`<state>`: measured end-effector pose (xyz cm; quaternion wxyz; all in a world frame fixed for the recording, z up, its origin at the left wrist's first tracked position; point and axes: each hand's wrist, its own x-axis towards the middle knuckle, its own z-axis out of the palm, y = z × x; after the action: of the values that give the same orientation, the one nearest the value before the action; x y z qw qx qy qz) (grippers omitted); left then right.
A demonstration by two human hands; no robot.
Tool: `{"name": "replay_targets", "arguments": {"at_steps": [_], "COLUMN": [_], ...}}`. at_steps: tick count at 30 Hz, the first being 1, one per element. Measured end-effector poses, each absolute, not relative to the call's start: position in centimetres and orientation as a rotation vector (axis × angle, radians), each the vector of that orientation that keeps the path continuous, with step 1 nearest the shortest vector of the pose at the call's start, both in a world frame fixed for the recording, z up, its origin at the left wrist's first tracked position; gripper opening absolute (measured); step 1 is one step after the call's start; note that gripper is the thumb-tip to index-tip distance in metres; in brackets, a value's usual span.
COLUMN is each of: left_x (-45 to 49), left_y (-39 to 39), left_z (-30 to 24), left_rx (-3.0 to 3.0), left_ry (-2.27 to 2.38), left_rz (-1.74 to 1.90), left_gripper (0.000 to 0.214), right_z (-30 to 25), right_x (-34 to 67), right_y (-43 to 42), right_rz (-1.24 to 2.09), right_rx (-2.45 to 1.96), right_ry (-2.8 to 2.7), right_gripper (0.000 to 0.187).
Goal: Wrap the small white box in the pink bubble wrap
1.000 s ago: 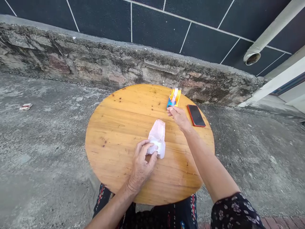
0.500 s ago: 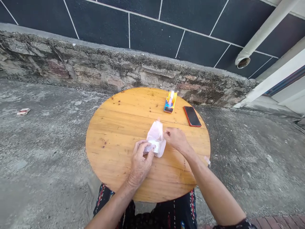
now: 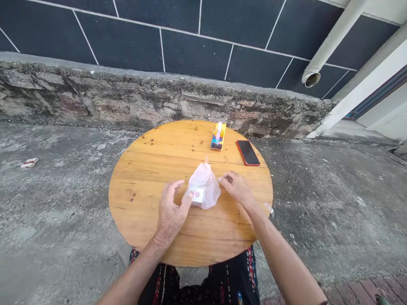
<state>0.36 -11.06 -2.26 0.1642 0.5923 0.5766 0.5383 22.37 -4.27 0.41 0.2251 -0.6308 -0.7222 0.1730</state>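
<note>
I see small white box [image 3: 198,196] inside thin pink bag [image 3: 205,184], mid-table [image 3: 143,178]. Left hand [image 3: 170,209]: fingers spread, one fingertip steadying box. Right hand [image 3: 237,190]: fingertips pressed together at bag's edge; actual grip unclear. Bag bunched, unsealed, I judge; tape dispenser [image 3: 218,136] well apart.

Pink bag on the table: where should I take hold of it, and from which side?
Probably best to pinch the pink bag at its far tip, coming from above on the far side. The film gathers to a narrow point there, while the white box bulks out the near end. The left hand crowds the near-left side, the right hand the right edge.
</note>
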Motion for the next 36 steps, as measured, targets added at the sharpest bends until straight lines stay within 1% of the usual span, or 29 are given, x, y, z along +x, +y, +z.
{"name": "replay_targets", "arguments": {"at_steps": [1,3,6,10,13,19,23,26,29,31,33,36], "left_x": [-0.1,-0.7,-0.1,1.6,1.9,0.1,-1.5,-2.4,-2.6,-2.5,-2.6,-3.5], "left_y": [-10.2,-7.8,-3.5,0.4,1.3,1.1,-1.3,-4.0,-5.9,-6.3,-6.5,-6.8], "left_z": [-1.7,-0.7,0.0,-0.5,-1.1,-0.6,1.1,2.2,2.3,1.8,1.1,0.1], "left_rx": [1.676,1.697,1.807,1.882,1.877,1.836,1.85,1.916,1.982,1.951,1.886,1.804], "left_ry": [1.677,1.761,1.742,1.742,1.791,1.872,1.864,1.765,1.691,1.684,1.706,1.759], "left_rz": [1.499,1.263,1.051,0.787,0.681,0.649,0.719,0.68,0.658,0.697,0.763,0.809], "left_gripper": [0.032,0.027,0.021,0.016,0.021,0.024,0.035,0.039,0.035,0.025,0.019,0.023], "right_z": [0.7,1.1,1.3,1.1,0.7,0.2,0.6,1.4,1.8,1.6,1.1,0.1], "right_x": [22.1,21.1,19.3,18.0,18.7,21.4,23.0,23.6,22.9,22.0,21.1,20.7], "right_y": [-3.9,-3.0,-1.6,-0.4,-0.2,-0.7,-2.7,-5.2,-7.2,-7.7,-7.5,-7.3], "right_rz": [0.462,0.419,0.36,0.313,0.29,0.279,0.303,0.448,0.647,0.695,0.698,0.72], "right_rx": [-1.74,-1.749,-1.76,-1.785,-1.829,-1.923,-1.88,-1.717,-1.542,-1.525,-1.543,-1.427], "right_ry": [-1.981,-1.965,-1.983,-2.044,-2.053,-1.999,-1.978,-1.979,-1.963,-1.974,-1.973,-1.917], "right_gripper": [0.02,0.022,0.026,0.018,0.019,0.023,0.027,0.029,0.031,0.029,0.022,0.011]}}
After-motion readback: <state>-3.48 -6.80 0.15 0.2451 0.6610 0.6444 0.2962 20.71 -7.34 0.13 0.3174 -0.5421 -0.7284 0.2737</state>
